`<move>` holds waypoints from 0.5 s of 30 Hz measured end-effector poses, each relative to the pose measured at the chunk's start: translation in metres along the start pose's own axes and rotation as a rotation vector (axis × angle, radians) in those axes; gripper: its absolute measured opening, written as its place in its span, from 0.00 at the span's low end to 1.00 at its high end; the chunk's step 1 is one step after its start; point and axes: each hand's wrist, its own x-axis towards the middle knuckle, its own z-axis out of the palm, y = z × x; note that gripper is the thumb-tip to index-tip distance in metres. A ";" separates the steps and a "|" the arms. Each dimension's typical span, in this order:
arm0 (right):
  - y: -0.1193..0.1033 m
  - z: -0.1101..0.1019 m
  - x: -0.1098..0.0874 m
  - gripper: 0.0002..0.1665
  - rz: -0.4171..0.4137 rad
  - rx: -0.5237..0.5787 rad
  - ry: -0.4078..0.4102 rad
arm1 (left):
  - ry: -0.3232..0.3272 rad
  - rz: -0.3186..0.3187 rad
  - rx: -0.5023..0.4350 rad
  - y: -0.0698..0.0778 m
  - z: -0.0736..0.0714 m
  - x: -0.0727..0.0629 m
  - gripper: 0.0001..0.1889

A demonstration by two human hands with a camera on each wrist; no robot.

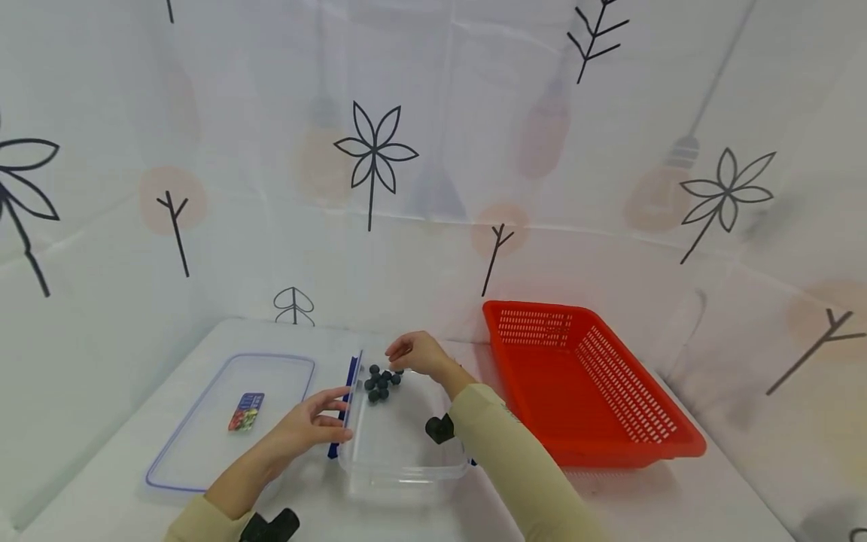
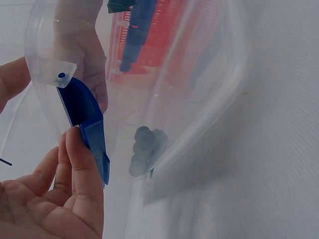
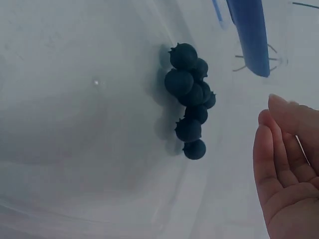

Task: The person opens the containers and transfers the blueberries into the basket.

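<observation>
A clear plastic box (image 1: 406,474) with blue latches stands in the middle of the white table. Inside, near its far left corner, lies a cluster of dark blueberries (image 3: 188,130). My left hand (image 1: 311,421) is at the box's left side; in the left wrist view its fingertips touch a blue latch (image 2: 94,134) that hangs from the rim. Over the far end of the box is my right hand (image 1: 423,354), its fingers loosely bent. Close up in the right wrist view, the right hand (image 3: 294,169) has thumb and fingertips close together, nothing visible between them, just beside the berries.
A clear lid (image 1: 203,452) with a blue edge lies flat at the left, bearing a colourful label (image 1: 246,412). To the right sits a red plastic basket (image 1: 562,399) with slotted walls, partly behind the right sleeve (image 1: 521,467). A patterned white curtain (image 1: 433,263) hangs behind the table.
</observation>
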 end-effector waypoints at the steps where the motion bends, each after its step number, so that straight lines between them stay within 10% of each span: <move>1: 0.003 0.001 0.002 0.13 0.006 -0.018 0.000 | -0.001 0.001 0.000 0.000 0.000 0.000 0.39; 15: 0.023 0.003 0.018 0.12 0.018 -0.264 -0.085 | -0.004 -0.001 -0.003 0.001 0.000 0.000 0.40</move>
